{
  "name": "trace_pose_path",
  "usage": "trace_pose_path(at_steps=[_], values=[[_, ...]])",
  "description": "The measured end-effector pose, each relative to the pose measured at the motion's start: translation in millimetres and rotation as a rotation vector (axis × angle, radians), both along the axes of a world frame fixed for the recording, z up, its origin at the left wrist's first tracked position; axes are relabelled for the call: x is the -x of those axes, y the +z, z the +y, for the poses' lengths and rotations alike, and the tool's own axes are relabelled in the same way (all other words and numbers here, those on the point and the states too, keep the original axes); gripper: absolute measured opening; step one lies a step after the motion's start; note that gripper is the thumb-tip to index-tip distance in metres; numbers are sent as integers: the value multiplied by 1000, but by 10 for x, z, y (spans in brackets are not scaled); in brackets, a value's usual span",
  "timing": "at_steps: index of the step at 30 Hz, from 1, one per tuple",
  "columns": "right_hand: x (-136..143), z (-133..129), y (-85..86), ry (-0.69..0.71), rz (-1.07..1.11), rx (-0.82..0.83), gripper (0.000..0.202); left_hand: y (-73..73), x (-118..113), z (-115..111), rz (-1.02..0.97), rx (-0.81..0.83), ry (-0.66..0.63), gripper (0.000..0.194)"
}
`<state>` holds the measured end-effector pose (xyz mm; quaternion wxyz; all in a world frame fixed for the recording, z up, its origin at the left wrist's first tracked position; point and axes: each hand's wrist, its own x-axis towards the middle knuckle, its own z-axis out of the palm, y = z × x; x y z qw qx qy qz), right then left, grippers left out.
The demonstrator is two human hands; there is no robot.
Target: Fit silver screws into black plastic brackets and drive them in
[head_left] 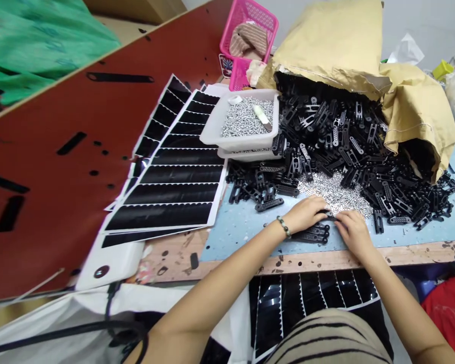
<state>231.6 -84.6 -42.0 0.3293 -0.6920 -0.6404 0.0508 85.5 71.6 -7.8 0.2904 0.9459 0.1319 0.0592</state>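
My left hand point(306, 214), with a beaded bracelet at the wrist, and my right hand point(354, 231) meet over the blue work surface point(246, 227). Between their fingertips they hold a small black plastic part point(329, 216). Several assembled black pieces point(311, 234) lie side by side under and beside my left hand. Just beyond the fingers spreads a pile of small silver screws point(335, 192). Around and behind it is a large heap of black plastic parts point(387, 187).
A white tub point(213, 124) of silver screws stands behind on the left. Sheets of black strips point(174, 174) lie left of it. Open paper sacks point(333, 40) spill black parts at the back. A pink basket point(271, 25) stands near the wall. A red-brown board point(60, 177) slants along the left.
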Motion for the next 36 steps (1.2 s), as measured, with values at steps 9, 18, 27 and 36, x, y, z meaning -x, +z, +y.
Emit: trace_pose_path(at_steps=[9,18,27,36], values=[[96,122,-107,6,-100,-54,22,-11,80,80,99,-30,-3,20],[66,55,-90,27,5,-102,19,32,21,125,121,-23,-19,20],[130,85,-129,40,13,-100,17,25,53,168,143,-3,-45,18],[101,111,-67,101,-25,-46,18,59,115,156,157,-16,-42,15]])
